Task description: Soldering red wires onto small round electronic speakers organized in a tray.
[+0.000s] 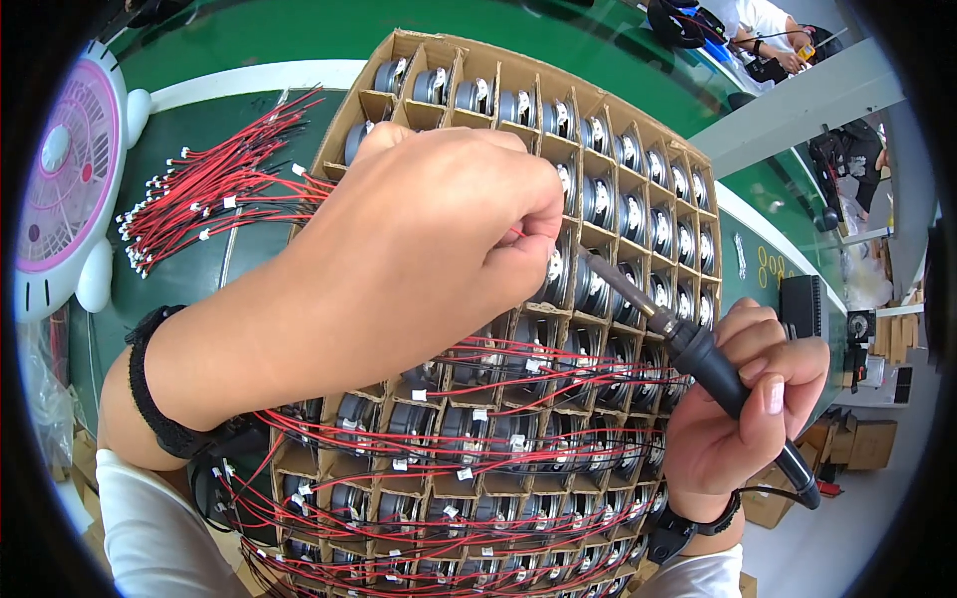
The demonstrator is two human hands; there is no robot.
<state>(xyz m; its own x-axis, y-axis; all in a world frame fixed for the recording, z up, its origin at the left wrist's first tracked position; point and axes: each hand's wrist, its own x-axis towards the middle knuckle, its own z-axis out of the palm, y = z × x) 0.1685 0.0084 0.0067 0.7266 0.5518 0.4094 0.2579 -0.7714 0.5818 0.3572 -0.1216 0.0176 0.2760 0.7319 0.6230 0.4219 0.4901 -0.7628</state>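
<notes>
Red-and-black wires [214,194]; brown cardboard grid [558,100]; pink-and-white fan [65,169]

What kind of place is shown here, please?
Probably an electronics assembly workshop. The right hand holds a soldering iron over a cardboard grid tray of small round speakers, and a bundle of red wires lies on the green bench.

You're in an electronics assembly workshop: under your hands sits a cardboard divider tray [638,135] of small speakers [598,199], loose red-and-black wire leads [214,189] left of them.
</notes>
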